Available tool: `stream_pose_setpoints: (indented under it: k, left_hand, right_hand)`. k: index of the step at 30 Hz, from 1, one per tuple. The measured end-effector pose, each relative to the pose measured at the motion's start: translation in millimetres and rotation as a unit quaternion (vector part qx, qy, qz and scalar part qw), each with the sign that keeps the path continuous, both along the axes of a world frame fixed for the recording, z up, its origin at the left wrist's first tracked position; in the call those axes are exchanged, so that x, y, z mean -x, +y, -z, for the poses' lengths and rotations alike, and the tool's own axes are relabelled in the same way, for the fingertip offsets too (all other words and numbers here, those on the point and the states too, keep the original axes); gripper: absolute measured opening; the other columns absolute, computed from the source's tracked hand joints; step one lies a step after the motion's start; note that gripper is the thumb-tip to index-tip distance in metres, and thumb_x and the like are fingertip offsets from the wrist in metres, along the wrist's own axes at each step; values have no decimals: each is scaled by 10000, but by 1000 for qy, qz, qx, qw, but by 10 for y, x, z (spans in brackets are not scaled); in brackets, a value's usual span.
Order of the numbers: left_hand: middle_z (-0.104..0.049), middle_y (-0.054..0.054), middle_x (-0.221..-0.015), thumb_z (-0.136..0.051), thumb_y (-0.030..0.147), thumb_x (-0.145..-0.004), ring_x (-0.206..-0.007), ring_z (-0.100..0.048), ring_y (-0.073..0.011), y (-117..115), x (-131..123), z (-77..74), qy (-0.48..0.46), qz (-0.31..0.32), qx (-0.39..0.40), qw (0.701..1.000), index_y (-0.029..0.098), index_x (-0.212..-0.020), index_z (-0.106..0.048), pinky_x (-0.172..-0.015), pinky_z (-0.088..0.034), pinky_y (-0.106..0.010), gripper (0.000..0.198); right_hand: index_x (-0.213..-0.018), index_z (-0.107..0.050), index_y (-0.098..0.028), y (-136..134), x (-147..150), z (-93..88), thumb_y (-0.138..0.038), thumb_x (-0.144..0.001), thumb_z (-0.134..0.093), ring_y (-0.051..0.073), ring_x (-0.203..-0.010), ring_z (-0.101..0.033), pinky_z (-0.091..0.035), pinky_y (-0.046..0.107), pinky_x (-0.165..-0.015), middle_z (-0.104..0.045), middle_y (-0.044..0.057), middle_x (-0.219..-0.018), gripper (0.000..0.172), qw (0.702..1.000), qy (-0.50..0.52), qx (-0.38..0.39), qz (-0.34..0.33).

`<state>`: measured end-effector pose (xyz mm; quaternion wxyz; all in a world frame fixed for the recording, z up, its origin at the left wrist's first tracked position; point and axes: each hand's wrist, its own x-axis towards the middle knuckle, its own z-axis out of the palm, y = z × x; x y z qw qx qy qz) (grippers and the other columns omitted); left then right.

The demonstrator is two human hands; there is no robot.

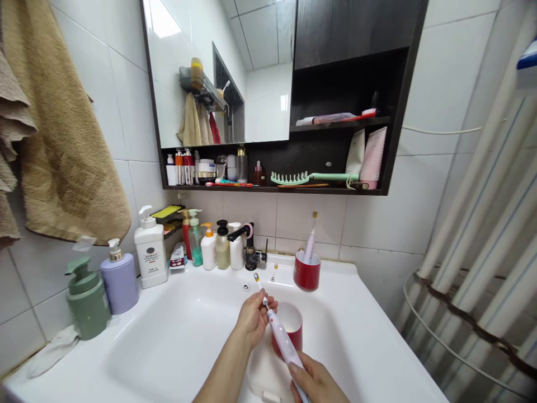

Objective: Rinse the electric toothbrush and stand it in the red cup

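My right hand (312, 380) is closed round the handle of a pale pink electric toothbrush (285, 340), which tilts up and left over the sink. The fingers of my left hand (254, 319) pinch the white base of a brush head (257, 279) at the handle's top. A bit of metal stem shows between head and handle; I cannot tell how firmly they are joined. Behind the handle stands a red cup (296, 336) with a white inside, in the basin. A second small brush head (274, 271) is on the sink's back rim.
At the back rim, another red cup (307, 274) holds a second electric toothbrush (309, 246). A black faucet (250, 252) rises beside several pump bottles. The white sink (159, 330) has a green dispenser (88, 305) at left. Above hangs a dark shelf (319, 157); pipes (482, 268) run at right.
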<state>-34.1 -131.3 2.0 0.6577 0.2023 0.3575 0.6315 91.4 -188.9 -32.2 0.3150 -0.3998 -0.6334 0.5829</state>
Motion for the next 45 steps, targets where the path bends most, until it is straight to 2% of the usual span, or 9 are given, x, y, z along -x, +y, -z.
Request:
stream_pose_setpoints:
  k: [4, 7, 12, 17, 20, 25, 34, 40, 45]
  left_hand:
    - [-525, -8, -515, -503, 190, -655, -474, -525, -90, -14, -16, 4, 28, 5, -9, 1000, 135, -594, -420, -505, -403, -202, 116]
    - [-529, -9, -523, -497, 203, -660, -479, -527, -90, -18, -33, 11, 48, -2, -17, 999, 133, -596, -421, -506, -398, -203, 122]
    - [-530, -8, -532, -510, 219, -649, -497, -536, -96, -26, -68, 27, 60, -2, -16, 998, 134, -577, -415, -511, -393, -201, 146]
    - [-535, -9, -532, -485, 217, -667, -488, -532, -94, -62, -117, 12, 62, 10, -17, 998, 140, -573, -403, -520, -391, -204, 146]
    - [-526, -3, -514, -472, 202, -674, -489, -530, -92, -84, -138, -12, 55, 12, -17, 998, 140, -580, -406, -536, -389, -207, 130]
    - [-514, 9, -497, -475, 201, -668, -486, -523, -89, -102, -155, -34, 40, 14, -30, 999, 143, -582, -404, -572, -389, -223, 126]
    - [-514, 14, -494, -488, 211, -656, -491, -526, -90, -106, -157, -30, 46, 33, -30, 998, 150, -590, -398, -593, -389, -230, 127]
    - [-521, 4, -499, -512, 237, -635, -486, -523, -98, -96, -150, -17, 46, 40, -50, 997, 149, -593, -404, -545, -386, -222, 145]
    - [-520, 5, -508, -515, 233, -632, -504, -529, -102, -99, -169, -5, 49, 30, -42, 997, 151, -595, -403, -541, -389, -220, 144]
  right_hand:
    - [-752, -408, -125, -2, 8, 7, -449, -646, -358, 43, -312, -319, -234, 176, -335, -360, -79, -392, 344, 998, -51, -14, 40]
    - [-774, -413, -121, 9, 11, 30, -433, -627, -386, 42, -328, -311, -239, 173, -341, -360, -77, -407, 346, 996, -60, -28, 62]
    - [-758, -410, -122, 22, 13, 49, -496, -638, -326, 43, -295, -296, -217, 182, -332, -348, -80, -365, 402, 1000, -20, 5, 17]
    - [-770, -414, -129, 30, 0, 58, -482, -625, -386, 42, -323, -324, -226, 177, -345, -337, -83, -399, 383, 996, -46, -21, 68]
    - [-760, -419, -123, 33, -6, 59, -479, -664, -324, 45, -304, -319, -220, 180, -335, -340, -83, -371, 381, 997, -50, -16, 48]
    - [-792, -413, -123, 19, 0, 34, -458, -659, -356, 40, -302, -322, -219, 178, -330, -349, -87, -389, 365, 996, -57, -23, 70]
    - [-769, -384, -131, 23, -9, 8, -522, -642, -327, 39, -262, -307, -222, 181, -316, -349, -94, -359, 415, 999, -20, 10, 46]
    - [-776, -398, -134, 14, -3, -7, -490, -651, -338, 43, -269, -301, -227, 177, -316, -325, -98, -356, 383, 998, -40, -1, 57]
    - [-765, -407, -130, 10, -12, -20, -455, -645, -369, 40, -300, -315, -238, 174, -325, -366, -81, -395, 349, 995, -63, -23, 80]
